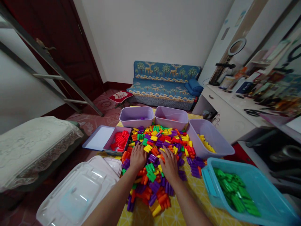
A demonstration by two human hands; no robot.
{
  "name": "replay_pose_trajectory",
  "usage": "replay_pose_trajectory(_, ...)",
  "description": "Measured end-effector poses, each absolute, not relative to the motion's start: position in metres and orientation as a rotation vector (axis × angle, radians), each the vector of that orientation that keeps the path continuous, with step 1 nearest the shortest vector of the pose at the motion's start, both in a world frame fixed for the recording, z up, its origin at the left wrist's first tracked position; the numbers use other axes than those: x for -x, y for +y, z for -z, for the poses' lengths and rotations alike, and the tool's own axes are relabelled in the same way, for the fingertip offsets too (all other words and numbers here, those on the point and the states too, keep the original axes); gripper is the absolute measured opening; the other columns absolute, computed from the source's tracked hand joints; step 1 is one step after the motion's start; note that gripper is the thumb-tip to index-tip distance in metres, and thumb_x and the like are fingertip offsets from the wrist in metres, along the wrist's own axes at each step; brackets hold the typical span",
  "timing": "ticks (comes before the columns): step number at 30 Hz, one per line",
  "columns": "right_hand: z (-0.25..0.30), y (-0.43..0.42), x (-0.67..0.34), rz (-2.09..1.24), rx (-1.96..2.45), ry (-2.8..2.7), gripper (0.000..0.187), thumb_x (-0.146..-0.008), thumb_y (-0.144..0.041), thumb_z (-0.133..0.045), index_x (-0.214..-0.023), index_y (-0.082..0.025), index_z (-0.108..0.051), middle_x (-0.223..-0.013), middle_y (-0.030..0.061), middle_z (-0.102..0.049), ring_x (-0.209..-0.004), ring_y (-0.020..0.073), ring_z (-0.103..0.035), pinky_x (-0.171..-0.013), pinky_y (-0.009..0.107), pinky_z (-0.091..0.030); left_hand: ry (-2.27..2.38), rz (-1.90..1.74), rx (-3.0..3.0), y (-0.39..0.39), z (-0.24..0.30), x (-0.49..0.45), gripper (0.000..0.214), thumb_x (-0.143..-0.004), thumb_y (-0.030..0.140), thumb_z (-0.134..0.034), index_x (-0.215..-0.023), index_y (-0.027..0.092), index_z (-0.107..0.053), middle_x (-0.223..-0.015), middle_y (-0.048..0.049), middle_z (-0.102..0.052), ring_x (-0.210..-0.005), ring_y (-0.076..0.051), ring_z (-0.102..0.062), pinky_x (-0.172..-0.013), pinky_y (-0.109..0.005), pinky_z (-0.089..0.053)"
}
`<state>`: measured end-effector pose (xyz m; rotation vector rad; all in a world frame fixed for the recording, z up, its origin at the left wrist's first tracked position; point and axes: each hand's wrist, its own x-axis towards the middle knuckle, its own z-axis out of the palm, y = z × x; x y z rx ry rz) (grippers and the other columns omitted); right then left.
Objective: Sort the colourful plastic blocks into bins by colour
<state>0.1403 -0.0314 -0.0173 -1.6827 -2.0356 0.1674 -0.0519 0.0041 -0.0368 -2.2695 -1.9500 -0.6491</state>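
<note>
A big mixed pile of plastic building pieces (pixel 154 158) in purple, red, orange, yellow and green covers the middle of the table. My left hand (pixel 138 157) rests on its left side, fingers stretched over the pieces beside a yellow one (pixel 148 148). On the right side of the pile lies my right hand (pixel 169 163), fingers spread, with yellow and orange pieces at the fingertips. Neither hand visibly grips a piece, though the fingertips are partly lost among them. Green pieces (pixel 150 172) sit between the two hands.
Around the pile stand a box of red pieces (pixel 129 129), lilac bins with purple (pixel 136 112), a few reddish (pixel 171 113) and yellow pieces (pixel 211 138), and a blue bin of green pieces (pixel 265 185). Clear lids (pixel 77 191) lie left. A patterned sofa (pixel 164 80) is behind.
</note>
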Motion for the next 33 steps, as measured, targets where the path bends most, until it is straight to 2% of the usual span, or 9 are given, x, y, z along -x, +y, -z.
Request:
replay_pose_trajectory(5, 0.023, -0.026, -0.168, -0.056, 1.788, -1.958, 0.032, -0.091, -0.030, -0.049, -0.116, -0.017, -0.065, -0.138, 0.0143, -0.051, -0.126, 0.0293, -0.046, -0.107, 0.050, -0.037, -1.963, 0.653, 2.264, 0.004, 0.037, 0.052, 0.034, -0.089, 0.026, -0.047, -0.116, 0.013, -0.061, -0.126, -0.0138, -0.062, -0.130, -0.029, -0.047, -0.109, -0.044, -0.037)
replay_pose_trajectory(8, 0.020, -0.035, -0.174, -0.043, 1.758, -1.871, 0.031, -0.091, -0.027, -0.048, -0.114, -0.015, -0.065, -0.133, 0.0171, -0.054, -0.125, 0.0294, -0.047, -0.105, 0.051, -0.039, -1.967, 0.650, 2.270, 0.005, 0.038, 0.053, 0.034, -0.089, 0.026, -0.047, -0.117, 0.012, -0.060, -0.127, -0.0142, -0.062, -0.130, -0.029, -0.046, -0.109, -0.044, -0.037)
replay_pose_trajectory(13, 0.018, -0.094, -0.156, -0.080, 1.437, -1.965, 0.036, -0.091, -0.029, -0.050, -0.126, -0.022, -0.054, -0.140, 0.0101, -0.048, -0.133, 0.0238, -0.039, -0.107, 0.047, -0.038, -1.963, 0.655, 2.275, 0.005, 0.040, 0.053, 0.035, -0.088, 0.026, -0.048, -0.118, 0.011, -0.060, -0.126, -0.0145, -0.062, -0.130, -0.029, -0.047, -0.109, -0.044, -0.037)
replay_pose_trajectory(18, 0.022, -0.156, -0.133, -0.112, 1.191, -2.489, 0.071, -0.077, -0.032, -0.066, -0.142, -0.034, -0.038, -0.156, 0.0018, -0.029, -0.143, 0.0303, -0.021, -0.113, 0.056, -0.024, -1.943, 0.661, 2.276, 0.004, 0.040, 0.054, 0.034, -0.088, 0.026, -0.048, -0.117, 0.011, -0.060, -0.126, -0.0144, -0.062, -0.130, -0.030, -0.046, -0.109, -0.045, -0.036)
replay_pose_trajectory(21, 0.024, -0.159, -0.130, -0.079, 1.267, -2.533, 0.079, -0.072, -0.023, -0.066, -0.143, -0.039, -0.036, -0.159, -0.0017, -0.020, -0.145, 0.0320, -0.014, -0.113, 0.060, -0.018, -1.947, 0.667, 2.272, 0.004, 0.039, 0.053, 0.034, -0.088, 0.025, -0.048, -0.116, 0.012, -0.060, -0.125, -0.0144, -0.062, -0.130, -0.030, -0.047, -0.109, -0.045, -0.036)
replay_pose_trajectory(26, 0.023, -0.124, -0.134, -0.037, 1.382, -2.394, 0.070, -0.073, -0.019, -0.063, -0.138, -0.038, -0.044, -0.159, 0.0008, -0.019, -0.145, 0.0314, -0.015, -0.114, 0.059, -0.016, -1.952, 0.696, 2.274, 0.003, 0.039, 0.054, 0.033, -0.088, 0.025, -0.048, -0.116, 0.014, -0.060, -0.125, -0.0130, -0.063, -0.130, -0.029, -0.047, -0.109, -0.045, -0.037)
replay_pose_trajectory(33, 0.017, -0.054, -0.161, 0.135, 1.644, -2.174, 0.050, -0.086, -0.034, -0.055, -0.136, -0.032, -0.048, -0.149, 0.0055, -0.040, -0.140, 0.0293, -0.026, -0.114, 0.058, -0.018, -1.965, 0.711, 2.267, 0.004, 0.040, 0.053, 0.036, -0.087, 0.025, -0.049, -0.119, 0.013, -0.059, -0.125, -0.0131, -0.062, -0.129, -0.030, -0.047, -0.109, -0.045, -0.037)
